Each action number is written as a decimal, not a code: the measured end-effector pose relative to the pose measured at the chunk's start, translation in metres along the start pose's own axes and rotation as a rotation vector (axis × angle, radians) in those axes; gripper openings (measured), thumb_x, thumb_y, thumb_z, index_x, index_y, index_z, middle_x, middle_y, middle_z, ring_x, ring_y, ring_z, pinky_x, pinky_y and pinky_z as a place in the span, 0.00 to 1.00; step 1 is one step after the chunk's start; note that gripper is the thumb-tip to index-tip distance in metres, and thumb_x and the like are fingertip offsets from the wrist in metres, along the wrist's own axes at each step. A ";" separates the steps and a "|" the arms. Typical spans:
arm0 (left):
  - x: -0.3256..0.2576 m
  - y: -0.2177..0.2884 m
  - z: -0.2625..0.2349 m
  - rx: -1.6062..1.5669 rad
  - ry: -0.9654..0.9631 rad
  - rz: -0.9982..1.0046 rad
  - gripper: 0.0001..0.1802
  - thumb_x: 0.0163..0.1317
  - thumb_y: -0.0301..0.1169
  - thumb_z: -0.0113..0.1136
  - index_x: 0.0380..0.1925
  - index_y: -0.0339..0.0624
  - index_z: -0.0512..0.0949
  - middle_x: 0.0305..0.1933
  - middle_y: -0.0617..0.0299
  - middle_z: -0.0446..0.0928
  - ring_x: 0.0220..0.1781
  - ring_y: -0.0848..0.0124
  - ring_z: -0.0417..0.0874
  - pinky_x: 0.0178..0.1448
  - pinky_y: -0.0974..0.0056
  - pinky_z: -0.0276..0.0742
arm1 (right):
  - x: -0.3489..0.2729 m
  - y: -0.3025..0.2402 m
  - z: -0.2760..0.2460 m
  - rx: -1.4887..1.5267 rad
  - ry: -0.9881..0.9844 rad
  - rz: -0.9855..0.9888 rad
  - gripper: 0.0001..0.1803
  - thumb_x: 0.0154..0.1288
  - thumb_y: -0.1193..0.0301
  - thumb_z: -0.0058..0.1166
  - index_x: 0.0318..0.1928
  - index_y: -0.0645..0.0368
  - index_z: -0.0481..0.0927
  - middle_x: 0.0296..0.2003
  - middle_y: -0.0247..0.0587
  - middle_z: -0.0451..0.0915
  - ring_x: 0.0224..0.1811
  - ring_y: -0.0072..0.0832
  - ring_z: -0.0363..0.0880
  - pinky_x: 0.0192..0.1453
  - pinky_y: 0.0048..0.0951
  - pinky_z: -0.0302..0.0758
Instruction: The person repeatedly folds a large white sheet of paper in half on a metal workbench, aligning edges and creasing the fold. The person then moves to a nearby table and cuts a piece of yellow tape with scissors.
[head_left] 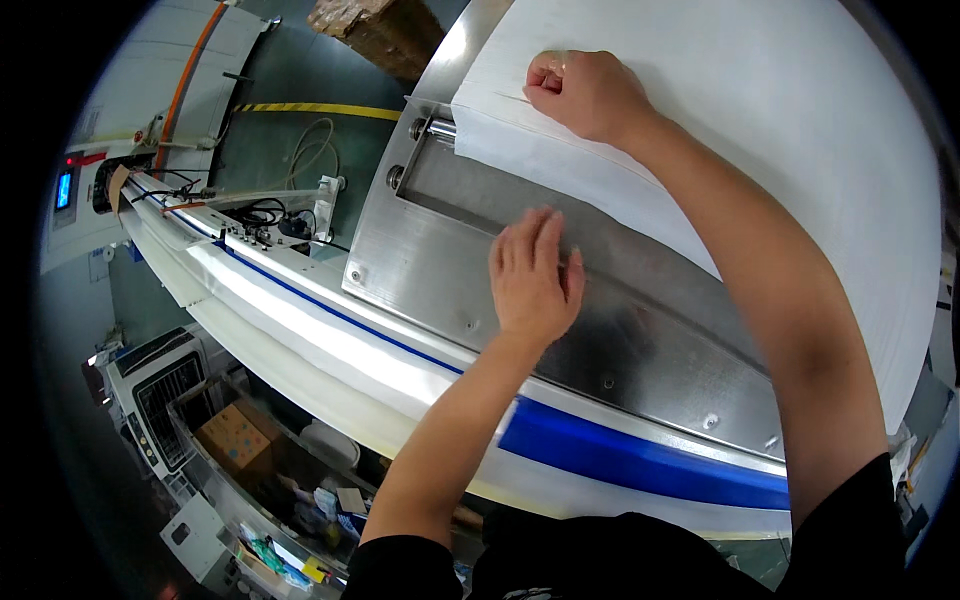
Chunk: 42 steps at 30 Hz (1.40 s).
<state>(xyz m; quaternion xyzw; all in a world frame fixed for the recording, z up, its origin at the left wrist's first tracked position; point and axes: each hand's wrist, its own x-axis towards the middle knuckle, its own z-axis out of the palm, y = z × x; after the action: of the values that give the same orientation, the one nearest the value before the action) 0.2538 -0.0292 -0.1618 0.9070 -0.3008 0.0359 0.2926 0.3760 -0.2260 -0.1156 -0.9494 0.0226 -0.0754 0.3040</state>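
My right hand [590,98] is curled into a fist, resting at the left part of a wide white sheet [800,110]. What its fingers hold, if anything, is hidden. The sheet's front edge hangs over a metal roller [440,128], whose left end shows. Nearer to me, my left hand [533,280] is over a brushed metal plate [430,255], fingers stretched out and slightly blurred, with nothing in them. I cannot tell whether it touches the plate. A long recess [450,190] runs across the metal between the plate's near part and the sheet.
A blue strip [620,455] and a long white rail [330,320] run along the near side. Cables [260,212] and a white bracket [325,205] lie at the left. A cardboard box [235,440] sits in a cluttered bin, lower left. A brown wrapped block [380,35] stands far off.
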 end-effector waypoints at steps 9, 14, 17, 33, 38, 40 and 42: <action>0.112 -0.064 -0.034 0.375 0.160 0.355 0.30 0.54 0.30 0.57 0.61 0.57 0.69 0.66 0.53 0.65 0.62 0.56 0.70 0.66 0.49 0.62 | 0.000 -0.006 0.005 -0.016 0.043 -0.006 0.08 0.58 0.62 0.56 0.33 0.51 0.81 0.23 0.32 0.80 0.27 0.31 0.78 0.35 0.34 0.75; 0.115 -0.061 -0.043 0.444 0.064 0.442 0.19 0.50 0.33 0.61 0.45 0.52 0.75 0.61 0.60 0.69 0.60 0.59 0.72 0.63 0.49 0.65 | -0.019 -0.002 -0.004 -0.057 0.217 -0.152 0.10 0.61 0.59 0.55 0.35 0.50 0.81 0.29 0.37 0.81 0.30 0.37 0.80 0.36 0.40 0.76; 0.114 -0.069 -0.059 0.504 -0.088 0.553 0.19 0.48 0.32 0.62 0.43 0.50 0.74 0.60 0.60 0.70 0.61 0.59 0.72 0.65 0.49 0.64 | -0.084 -0.027 -0.012 -0.029 0.177 -0.044 0.13 0.64 0.58 0.52 0.37 0.54 0.81 0.32 0.43 0.81 0.32 0.43 0.81 0.38 0.43 0.77; 0.170 -0.053 -0.053 1.143 -0.716 0.383 0.17 0.56 0.25 0.57 0.47 0.48 0.79 0.43 0.53 0.80 0.47 0.56 0.81 0.51 0.54 0.75 | -0.581 0.225 -0.278 -0.751 0.186 0.628 0.22 0.72 0.55 0.43 0.31 0.55 0.83 0.26 0.40 0.82 0.33 0.38 0.81 0.58 0.45 0.70; 0.190 -0.163 -0.064 1.114 -0.543 0.481 0.11 0.59 0.24 0.54 0.41 0.40 0.80 0.40 0.50 0.81 0.44 0.51 0.82 0.47 0.52 0.77 | -0.692 0.302 -0.357 -0.764 -0.047 0.923 0.25 0.74 0.51 0.35 0.42 0.52 0.84 0.33 0.41 0.84 0.45 0.37 0.81 0.69 0.44 0.61; 0.190 -0.198 -0.098 1.154 -0.516 0.511 0.11 0.60 0.24 0.52 0.41 0.38 0.80 0.38 0.48 0.81 0.42 0.49 0.82 0.45 0.49 0.77 | -0.717 0.337 -0.369 -0.731 -0.053 0.913 0.26 0.75 0.51 0.33 0.48 0.49 0.83 0.39 0.41 0.84 0.50 0.35 0.79 0.71 0.43 0.58; 0.188 -0.166 -0.027 1.018 -0.498 0.383 0.11 0.60 0.24 0.53 0.41 0.38 0.80 0.37 0.48 0.82 0.42 0.47 0.82 0.44 0.48 0.77 | -0.755 0.326 -0.406 -0.822 -0.152 0.991 0.20 0.75 0.60 0.36 0.45 0.55 0.83 0.41 0.42 0.83 0.47 0.37 0.80 0.66 0.43 0.65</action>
<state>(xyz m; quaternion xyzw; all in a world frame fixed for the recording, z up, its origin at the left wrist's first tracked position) 0.5044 -0.0057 -0.1784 0.8439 -0.4634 0.0141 -0.2699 -0.4322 -0.6571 -0.0765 -0.8682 0.4634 0.1560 -0.0849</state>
